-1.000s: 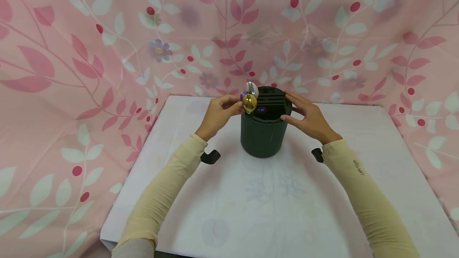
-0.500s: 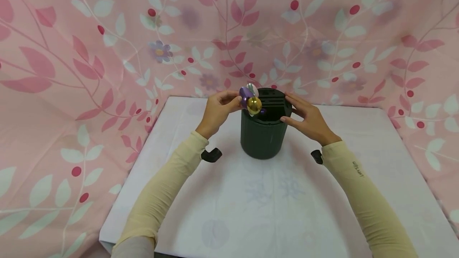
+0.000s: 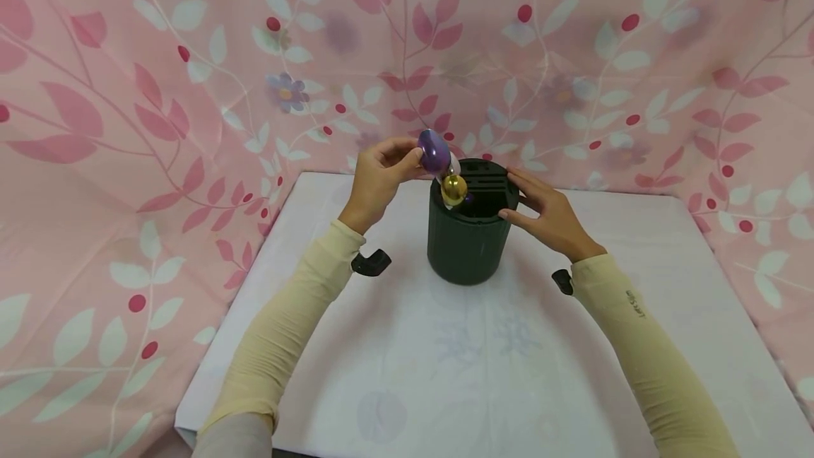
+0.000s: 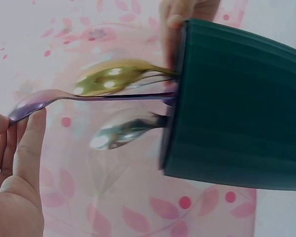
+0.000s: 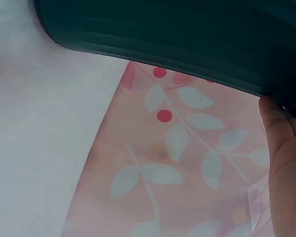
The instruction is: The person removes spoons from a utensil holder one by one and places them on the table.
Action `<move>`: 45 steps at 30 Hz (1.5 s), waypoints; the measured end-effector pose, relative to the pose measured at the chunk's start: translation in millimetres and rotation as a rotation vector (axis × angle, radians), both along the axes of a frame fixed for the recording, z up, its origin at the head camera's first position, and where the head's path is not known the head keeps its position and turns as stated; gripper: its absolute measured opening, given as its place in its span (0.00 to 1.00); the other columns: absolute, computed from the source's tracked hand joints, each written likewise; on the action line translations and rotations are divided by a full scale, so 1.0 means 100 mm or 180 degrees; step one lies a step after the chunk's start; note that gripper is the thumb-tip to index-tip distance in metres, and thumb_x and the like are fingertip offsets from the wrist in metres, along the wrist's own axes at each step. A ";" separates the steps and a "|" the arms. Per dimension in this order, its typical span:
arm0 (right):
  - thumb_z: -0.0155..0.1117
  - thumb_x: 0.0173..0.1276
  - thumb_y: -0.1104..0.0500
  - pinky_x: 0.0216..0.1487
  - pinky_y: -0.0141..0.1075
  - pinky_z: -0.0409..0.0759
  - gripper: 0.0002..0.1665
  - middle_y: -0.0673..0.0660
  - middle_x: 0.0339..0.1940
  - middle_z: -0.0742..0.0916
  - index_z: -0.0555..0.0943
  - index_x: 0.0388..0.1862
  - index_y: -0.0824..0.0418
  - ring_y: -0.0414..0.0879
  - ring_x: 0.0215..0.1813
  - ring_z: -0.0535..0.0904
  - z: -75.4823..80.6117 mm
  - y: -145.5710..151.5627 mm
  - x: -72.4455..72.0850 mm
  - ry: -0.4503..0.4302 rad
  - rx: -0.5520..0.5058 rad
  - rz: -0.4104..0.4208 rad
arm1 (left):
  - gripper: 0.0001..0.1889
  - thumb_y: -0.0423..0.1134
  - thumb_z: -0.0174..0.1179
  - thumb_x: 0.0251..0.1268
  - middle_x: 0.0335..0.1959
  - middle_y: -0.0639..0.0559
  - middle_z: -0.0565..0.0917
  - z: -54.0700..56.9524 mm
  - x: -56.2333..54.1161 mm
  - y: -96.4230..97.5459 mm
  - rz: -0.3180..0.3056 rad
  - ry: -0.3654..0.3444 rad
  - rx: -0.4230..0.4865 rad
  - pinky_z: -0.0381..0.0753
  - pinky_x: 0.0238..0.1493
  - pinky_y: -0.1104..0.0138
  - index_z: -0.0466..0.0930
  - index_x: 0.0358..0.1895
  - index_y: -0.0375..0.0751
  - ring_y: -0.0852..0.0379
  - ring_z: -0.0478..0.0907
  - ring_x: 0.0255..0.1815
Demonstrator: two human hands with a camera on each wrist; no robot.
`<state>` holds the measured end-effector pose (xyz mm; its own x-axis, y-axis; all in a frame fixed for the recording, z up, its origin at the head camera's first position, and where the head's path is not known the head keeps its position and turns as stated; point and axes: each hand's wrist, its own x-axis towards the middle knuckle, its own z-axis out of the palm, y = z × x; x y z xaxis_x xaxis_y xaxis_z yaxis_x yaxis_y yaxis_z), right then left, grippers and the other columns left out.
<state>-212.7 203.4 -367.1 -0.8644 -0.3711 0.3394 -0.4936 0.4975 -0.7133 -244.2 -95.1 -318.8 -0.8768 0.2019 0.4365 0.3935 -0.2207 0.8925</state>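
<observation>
My left hand [image 3: 376, 179] pinches the bowl end of a shiny purple spoon [image 3: 434, 152] between thumb and fingers. In the left wrist view the spoon's thin handle [image 4: 113, 98] still runs into the mouth of a dark green utensil holder [image 3: 467, 249]. A gold spoon [image 3: 454, 190] and a silver spoon [image 4: 124, 131] stick out of the same side of the holder, bowls up. The holder stands upright on the table. My right hand [image 3: 550, 214] grips its right rim, thumb at the front and fingers toward the back.
A slotted black lid section [image 3: 486, 175] covers the back of the holder's mouth, and a small purple thing [image 3: 469, 198] shows inside the opening. The white-clothed table [image 3: 445, 373] ends at a pink floral curtain [image 3: 407, 34] behind the holder.
My left hand has taken hold of the purple spoon and lifted it up above the gold and silver ones. My right hand has stayed on the holder's rim.
</observation>
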 end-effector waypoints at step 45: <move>0.70 0.65 0.59 0.63 0.49 0.71 0.43 0.63 0.74 0.66 0.62 0.74 0.65 0.57 0.71 0.66 -0.03 0.08 -0.02 -0.0040 -0.0059 -0.0059 | 0.07 0.28 0.63 0.65 0.41 0.40 0.82 0.21 0.12 -0.50 0.0108 -0.0269 0.0111 0.85 0.47 0.58 0.83 0.42 0.26 0.51 0.83 0.41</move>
<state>-214.8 211.4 -370.1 -0.8752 -0.3487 0.3352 -0.4755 0.4931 -0.7286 -232.1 -145.0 -297.9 -0.9168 0.1575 0.3670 0.3249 -0.2400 0.9148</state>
